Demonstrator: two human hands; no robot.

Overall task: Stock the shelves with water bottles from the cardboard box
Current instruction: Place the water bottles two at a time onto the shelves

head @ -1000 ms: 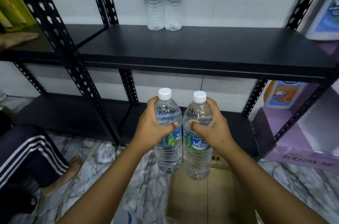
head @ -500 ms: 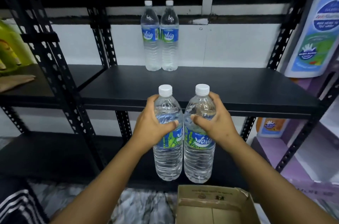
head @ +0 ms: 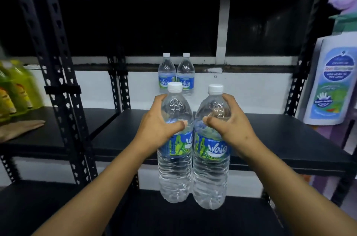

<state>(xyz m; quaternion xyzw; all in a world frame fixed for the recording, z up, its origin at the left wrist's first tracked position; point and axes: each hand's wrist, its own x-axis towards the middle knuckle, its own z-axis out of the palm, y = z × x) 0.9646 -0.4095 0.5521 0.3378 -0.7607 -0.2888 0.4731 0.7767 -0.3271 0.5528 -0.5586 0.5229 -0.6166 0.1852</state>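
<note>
Now each hand grips a "Waig"-labelled bottle.

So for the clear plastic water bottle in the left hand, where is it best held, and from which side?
Around the upper body, just above the label, coming from its outer left side. The clear plastic water bottle stands upright and touches its twin on the right, so only the outer flank is free. The left hand has that grip now, thumb across the front.

left hand gripping one water bottle, right hand gripping another, side by side before black shelf; two more bottles upright at back.
</note>
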